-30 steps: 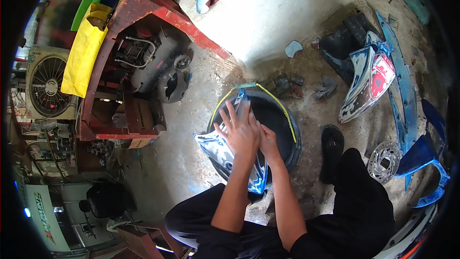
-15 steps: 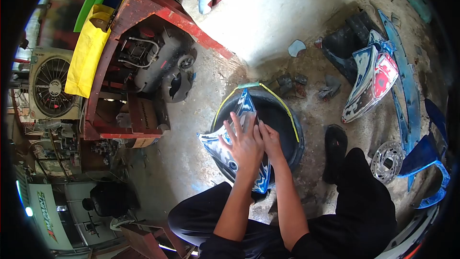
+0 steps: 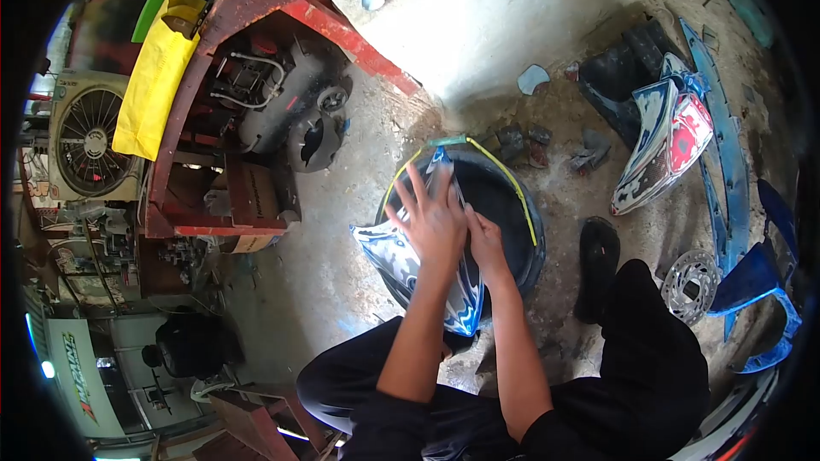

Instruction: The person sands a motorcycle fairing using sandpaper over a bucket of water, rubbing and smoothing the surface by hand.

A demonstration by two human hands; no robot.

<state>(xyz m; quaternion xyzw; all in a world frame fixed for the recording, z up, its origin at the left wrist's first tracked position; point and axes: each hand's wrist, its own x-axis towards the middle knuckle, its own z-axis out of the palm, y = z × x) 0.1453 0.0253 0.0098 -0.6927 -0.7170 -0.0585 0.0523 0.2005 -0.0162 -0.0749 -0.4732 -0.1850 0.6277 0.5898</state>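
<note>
A blue, white and grey motorcycle fairing panel [image 3: 389, 254] lies tilted across a black tub [image 3: 531, 266], its surface patchy. My left hand [image 3: 434, 226] is over the upper part of the panel, fingers spread and partly smeared by motion. Whether a sheet lies under those fingers I cannot make out. My right hand [image 3: 487, 245] is closed at the panel's right edge, thumb toward the left hand. A yellow handle [image 3: 511, 181] with a green grip [image 3: 448, 142] arches along the tub's far rim.
Right of the tub are a red and white fairing piece [image 3: 662, 149], a long blue strip [image 3: 726, 145], a brake disc [image 3: 690, 288] and blue panels [image 3: 752, 277]. A red metal stand [image 3: 342, 34] at left houses a compressor [image 3: 290, 102]. My foot [image 3: 595, 269] is beside the tub.
My left hand has shifted slightly up over the panel. My right hand stays at the panel's edge. The view has tilted a little.
</note>
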